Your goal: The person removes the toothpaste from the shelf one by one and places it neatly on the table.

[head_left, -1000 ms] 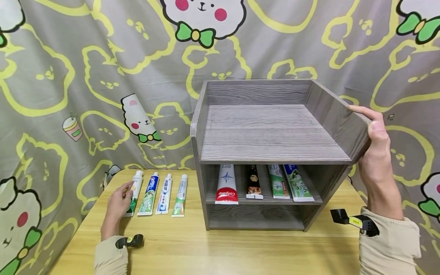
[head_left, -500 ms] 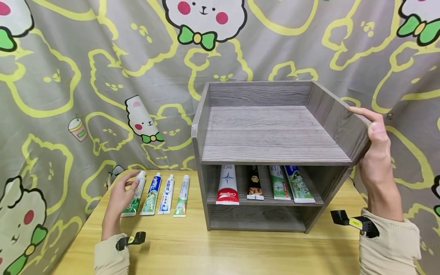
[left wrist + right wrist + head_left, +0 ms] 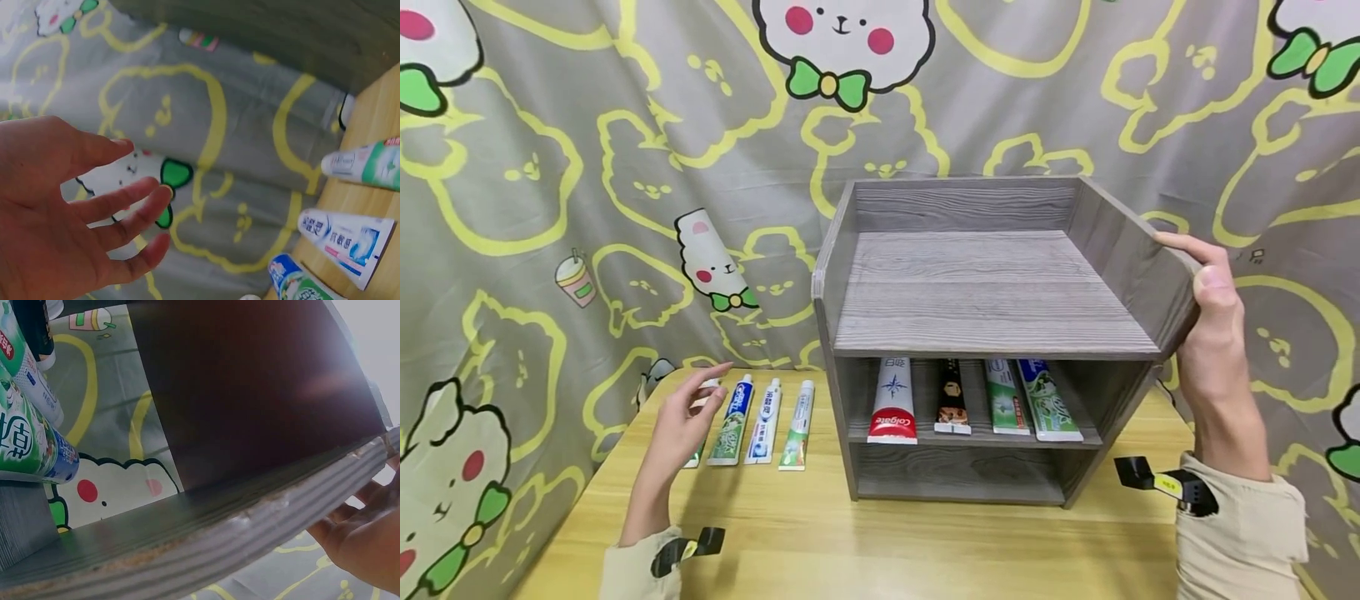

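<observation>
The left hand (image 3: 687,417) hangs over the leftmost tube (image 3: 693,459), its grip wide; the right hand (image 3: 1213,333) holds the right side panel (image 3: 1123,258) of the shelf (image 3: 996,292) at its upper front corner; four tubes (image 3: 764,425) lie on the surface (image 3: 887,550) left of the shelf; four more tubes (image 3: 893,400) rest on the middle board (image 3: 926,438).

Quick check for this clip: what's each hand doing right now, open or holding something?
Left hand: open, holding nothing.
Right hand: holding the gray shelf by its side.
</observation>
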Available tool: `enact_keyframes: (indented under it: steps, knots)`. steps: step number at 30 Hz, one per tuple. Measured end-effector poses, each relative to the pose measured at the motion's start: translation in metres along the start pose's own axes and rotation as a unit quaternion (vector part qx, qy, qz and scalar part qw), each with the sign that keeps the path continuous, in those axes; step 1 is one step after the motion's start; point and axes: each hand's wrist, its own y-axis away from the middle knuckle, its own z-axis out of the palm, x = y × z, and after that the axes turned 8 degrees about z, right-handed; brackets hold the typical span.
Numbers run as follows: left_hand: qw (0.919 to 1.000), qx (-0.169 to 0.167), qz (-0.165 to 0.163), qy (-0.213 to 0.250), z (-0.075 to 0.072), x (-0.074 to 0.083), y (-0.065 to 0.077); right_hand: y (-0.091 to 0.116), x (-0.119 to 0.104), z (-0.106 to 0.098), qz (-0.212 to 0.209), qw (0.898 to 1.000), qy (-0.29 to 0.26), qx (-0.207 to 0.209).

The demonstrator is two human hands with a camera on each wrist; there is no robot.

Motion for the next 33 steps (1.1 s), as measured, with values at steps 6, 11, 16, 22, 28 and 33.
enact_keyframes:
  steps: [6,11,16,22,28,33]
  knots:
    - [0.9998,0.003,0.001,0.018,0.002,0.023,0.004,0.0,0.0,0.004,0.009,0.999,0.029,0.007]
    - [0.9998,0.002,0.01,0.016,0.002,0.043,0.006,0.0,0.001,0.005,0.01,0.999,0.041,0.003]
    - [0.9986,-0.002,0.041,0.032,-0.001,0.068,0.008,0.0,0.001,0.004,0.006,1.0,0.028,-0.002]
    - [0.9932,-0.013,0.092,0.07,0.0,0.098,0.012,0.001,0.0,0.003,-0.001,1.0,0.019,-0.001]
    - [0.9873,-0.025,0.122,0.099,0.008,0.121,0.015,0.0,0.0,0.003,-0.002,1.0,0.009,0.001]
    - [0.9827,-0.065,0.135,0.109,0.018,0.137,0.017,0.001,-0.001,0.003,-0.003,1.0,0.008,0.007]
